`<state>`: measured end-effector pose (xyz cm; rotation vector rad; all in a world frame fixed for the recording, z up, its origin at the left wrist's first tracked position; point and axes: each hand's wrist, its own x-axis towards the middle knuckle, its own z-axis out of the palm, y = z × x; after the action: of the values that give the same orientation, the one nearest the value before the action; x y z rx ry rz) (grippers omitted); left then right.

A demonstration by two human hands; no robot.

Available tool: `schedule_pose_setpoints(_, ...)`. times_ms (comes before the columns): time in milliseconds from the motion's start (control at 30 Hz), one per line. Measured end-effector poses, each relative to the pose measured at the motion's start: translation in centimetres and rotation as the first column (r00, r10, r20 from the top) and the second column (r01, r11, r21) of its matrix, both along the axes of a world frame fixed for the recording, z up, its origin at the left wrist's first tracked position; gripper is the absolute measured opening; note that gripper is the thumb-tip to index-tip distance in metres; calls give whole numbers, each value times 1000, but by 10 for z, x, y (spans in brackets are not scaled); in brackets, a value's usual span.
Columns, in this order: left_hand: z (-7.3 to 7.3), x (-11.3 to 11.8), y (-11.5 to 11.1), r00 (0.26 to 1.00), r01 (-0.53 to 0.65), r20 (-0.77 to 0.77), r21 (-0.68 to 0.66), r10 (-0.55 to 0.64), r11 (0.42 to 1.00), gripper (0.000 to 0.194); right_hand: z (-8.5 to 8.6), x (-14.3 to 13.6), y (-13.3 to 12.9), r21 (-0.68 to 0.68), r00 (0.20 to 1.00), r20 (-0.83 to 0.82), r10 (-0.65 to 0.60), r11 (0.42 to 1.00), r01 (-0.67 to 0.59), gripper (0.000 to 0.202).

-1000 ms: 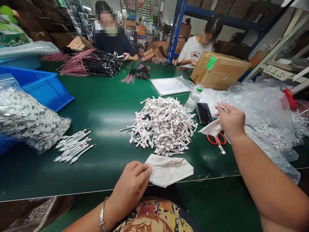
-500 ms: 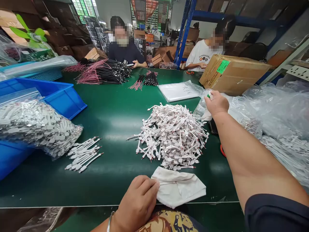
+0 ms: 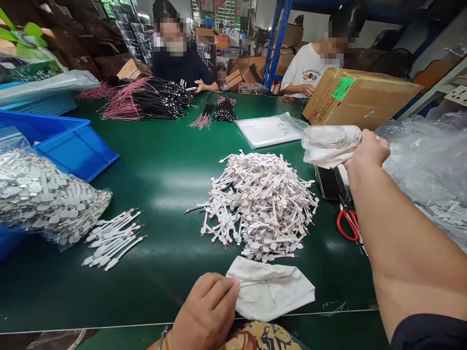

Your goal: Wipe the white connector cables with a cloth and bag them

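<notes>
My left hand (image 3: 209, 306) is closed at the near edge of the table, pinching the left corner of a folded white cloth (image 3: 275, 291). My right hand (image 3: 370, 148) reaches forward, closed on the neck end of a clear bottle (image 3: 330, 136). The bottle lies about level, its base pointing left, and a pale, wrinkled piece of paper or cloth (image 3: 330, 158) hangs along its underside. Between my hands sits a large pile of short white cables with connectors (image 3: 272, 204). My fingers partly hide the bottle's neck.
Red-handled scissors (image 3: 348, 224) and a dark phone-like object (image 3: 330, 182) lie below my right hand. A bag of connectors (image 3: 47, 194), a blue bin (image 3: 69, 141) and loose cables (image 3: 115, 238) are left. A carton (image 3: 365, 99) stands behind; two people sit opposite.
My right hand has moved right, and the bottle has swung to nearly level, uncovering the scissors and the dark object. My left hand still pinches the cloth. The view has shifted slightly.
</notes>
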<state>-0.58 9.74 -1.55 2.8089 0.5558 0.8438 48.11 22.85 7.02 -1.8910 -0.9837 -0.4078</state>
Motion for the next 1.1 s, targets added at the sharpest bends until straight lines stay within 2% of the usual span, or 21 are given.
schedule_pose_setpoints(100,-1,-1,-2,1000,-11,-17,-23,11,1000,27,2,-17,-3,-25,990,80,-117,993,119,50)
schedule_pose_setpoints(300,-4,-3,-7,999,-15,-44,-70,12,997,31,-19,-44,-1,-227,979,190,-67,968,110,43)
schedule_pose_setpoints(367,-4,-4,-8,998,-26,-52,-76,22,997,32,-17,-45,-1,-263,975,215,-51,959,109,43)
schedule_pose_setpoints(433,-5,-5,-9,998,-28,-57,-76,24,997,31,-6,-46,-6,-278,968,244,-60,952,129,45)
schedule_pose_setpoints(500,-6,-5,-10,999,-19,-49,-78,15,997,30,12,-59,-23,-269,954,290,-75,950,157,49)
schedule_pose_setpoints(567,-7,-6,-11,999,-7,-34,-88,4,996,27,28,-89,-53,-252,932,362,-25,960,124,52)
schedule_pose_setpoints(633,-7,-5,-11,1000,-3,-29,-113,0,994,25,35,-136,-95,-214,878,459,132,976,-35,46)
schedule_pose_setpoints(667,-7,-5,-11,1000,-5,-31,-126,1,992,24,32,-163,-119,-242,851,450,269,955,-174,41)
schedule_pose_setpoints(700,-7,-5,-12,999,-9,-36,-137,4,991,24,26,-191,-142,-315,794,388,468,877,-362,37)
schedule_pose_setpoints(733,-6,-5,-12,999,-10,-42,-145,4,989,24,16,-217,-163,-415,673,275,687,716,-561,36)
schedule_pose_setpoints(767,-6,-5,-12,999,-13,-49,-151,6,988,24,3,-241,-182,-511,565,126,815,542,-668,37)
schedule_pose_setpoints(800,-5,-5,-12,998,-17,-55,-156,8,988,24,-12,-261,-198,-580,506,-5,862,410,-704,37)
schedule_pose_setpoints(833,-5,-6,-12,998,-19,-60,-160,9,987,23,-28,-277,-209,-622,484,-77,871,337,-706,37)
schedule_pose_setpoints(867,-4,-6,-12,998,-20,-62,-164,10,986,23,-43,-289,-218,-649,498,-105,861,321,-690,38)
schedule_pose_setpoints(900,-4,-6,-13,998,-21,-64,-168,10,986,22,-57,-297,-223,-664,514,-98,852,328,-671,38)
schedule_pose_setpoints(967,-3,-6,-14,997,-21,-70,-180,8,983,22,-77,-306,-227,-677,543,-18,840,389,-625,37)
schedule_pose_setpoints(1033,-2,-6,-15,996,-24,-90,-195,7,980,22,-86,-309,-228,-678,539,86,838,446,-585,37)
schedule_pose_setpoints(1100,-2,-6,-15,994,-27,-111,-209,4,978,22,-87,-311,-229,-688,505,162,848,464,-558,37)
